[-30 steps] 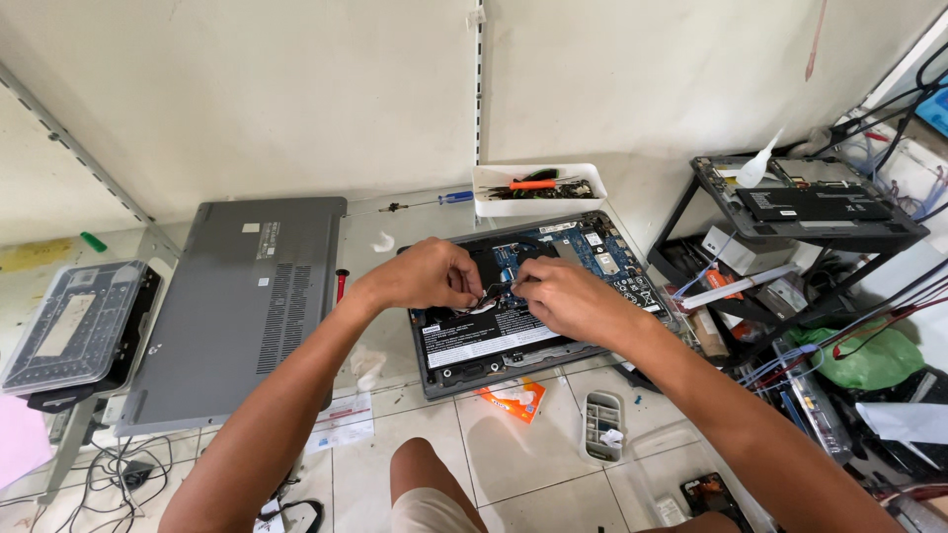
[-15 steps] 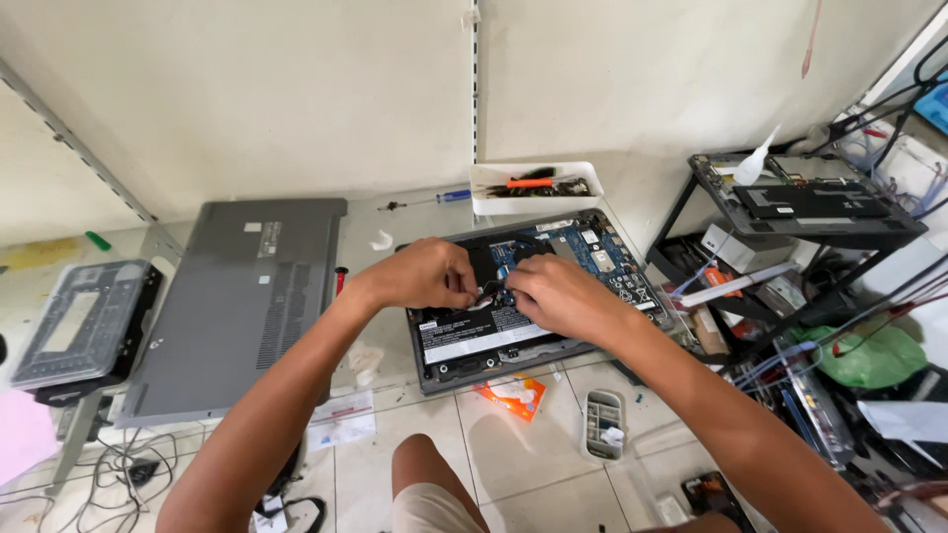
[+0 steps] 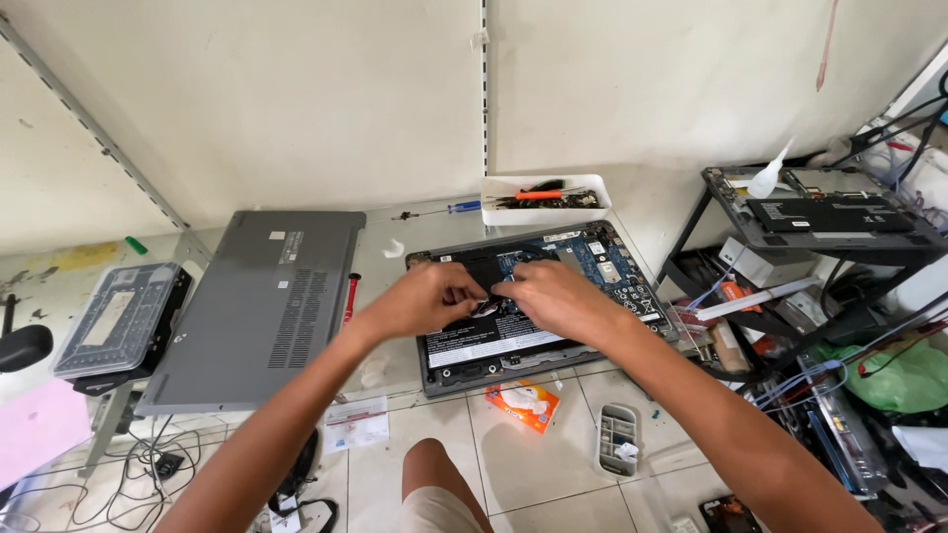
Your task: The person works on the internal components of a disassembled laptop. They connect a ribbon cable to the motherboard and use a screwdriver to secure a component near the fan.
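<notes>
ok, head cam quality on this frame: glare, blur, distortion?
Head view: even, soft light with faint shadows; no strong glare on the opened laptop. Wide-angle distortion bends the wall rail and stretches the forearms. Left hand and right hand look slightly soft; the small part between their fingers is too small to identify.

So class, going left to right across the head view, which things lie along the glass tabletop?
Clear plastic parts case → grey laptop bottom cover → red-handled screwdriver → left hand → right hand, both over the opened laptop.
</notes>
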